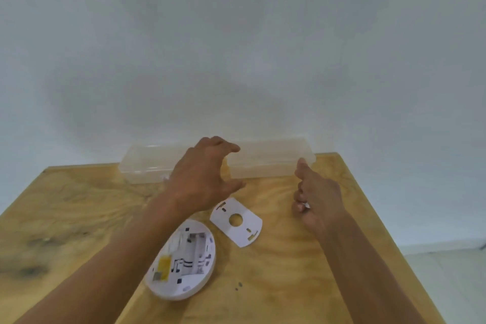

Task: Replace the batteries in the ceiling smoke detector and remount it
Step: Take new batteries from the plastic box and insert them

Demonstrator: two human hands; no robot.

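Note:
The white round smoke detector [184, 260] lies back side up on the wooden table [302, 271], its battery bay showing with no batteries visible in it. Its flat white mounting plate [236, 221] rests just to the right of it. My left hand [202, 176] hovers above the table with fingers spread and curved, in front of a clear plastic box [268, 159]. My right hand [318, 197] is to the right, index finger pointing up toward the box, the other fingers curled around something small and pale that I cannot identify.
A second clear plastic box [142, 166] lies at the table's back edge on the left, against the white wall [236, 47]. Two small dark specks [238, 285] sit on the wood near the detector. The table's right edge drops to a pale floor [447, 284].

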